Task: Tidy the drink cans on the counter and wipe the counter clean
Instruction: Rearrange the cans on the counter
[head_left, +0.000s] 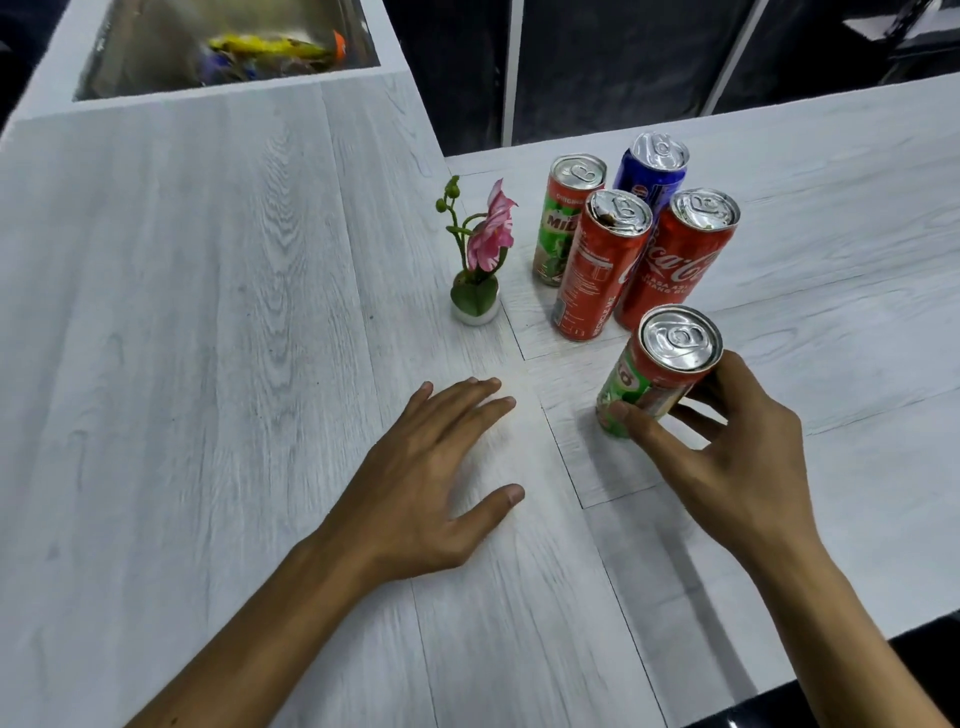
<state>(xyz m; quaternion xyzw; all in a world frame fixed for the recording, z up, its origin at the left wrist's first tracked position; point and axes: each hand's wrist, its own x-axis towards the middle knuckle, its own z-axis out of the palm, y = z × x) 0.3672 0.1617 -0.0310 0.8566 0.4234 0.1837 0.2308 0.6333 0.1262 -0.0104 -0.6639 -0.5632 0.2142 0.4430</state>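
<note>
Several slim drink cans stand grouped on the white wood-grain counter (208, 312): a green Milo can (563, 223), a blue can (649, 174) behind, and two red cola cans (597, 265) (675, 260). In front of them my right hand (727, 457) grips another green Milo can (657, 371), thumb on its near side and fingers round the far side; the can tilts slightly. To the left of that can, my left hand (431, 478) lies flat on the counter with fingers spread, holding nothing.
A small artificial pink flower in a white pot (478, 270) stands just left of the cans. A steel sink (228, 47) with yellow and orange items sits at the far left. The counter's edge runs along the lower right, with a dark floor beyond.
</note>
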